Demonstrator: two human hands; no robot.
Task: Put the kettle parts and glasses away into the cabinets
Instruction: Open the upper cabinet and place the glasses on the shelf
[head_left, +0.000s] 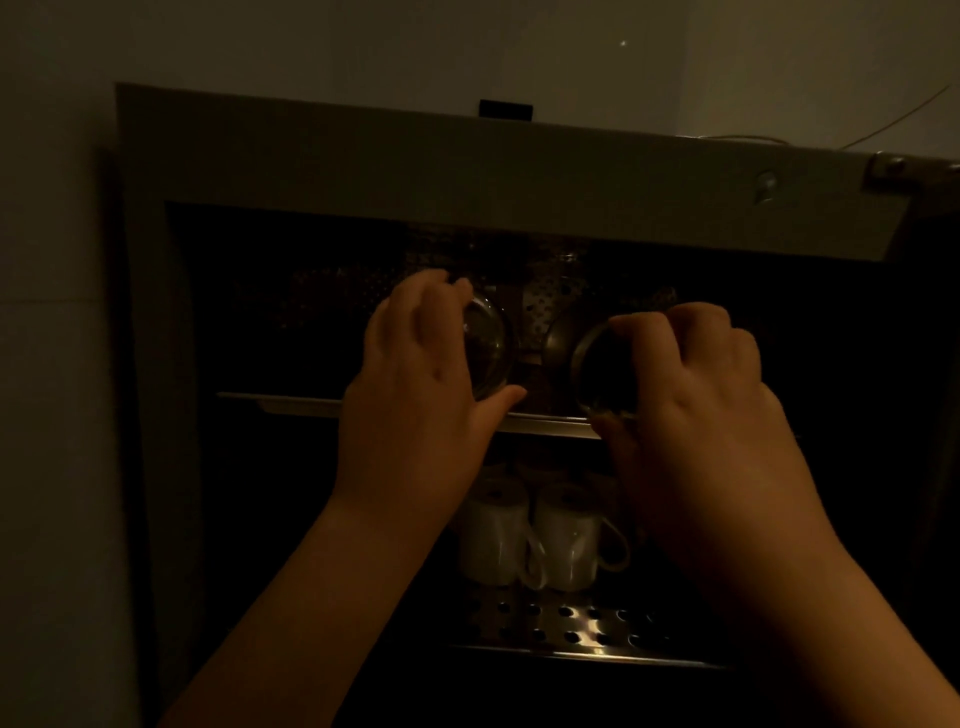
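Observation:
The scene is very dim. My left hand (415, 374) grips a clear glass (488, 348), held sideways with its round base facing me, just above the upper shelf (291, 402) of the open cabinet (363, 156). My right hand (696, 384) grips a second clear glass (602, 364) at the same height, its rim tilted toward the left. Both glasses sit at the mouth of the upper compartment. The fingers hide much of each glass.
Two white mugs (493, 535) (571, 540) stand upside down on the perforated metal lower shelf (561, 623). The upper compartment has a perforated metal back (545, 296). A door hinge (893, 169) shows at top right. A plain wall lies to the left.

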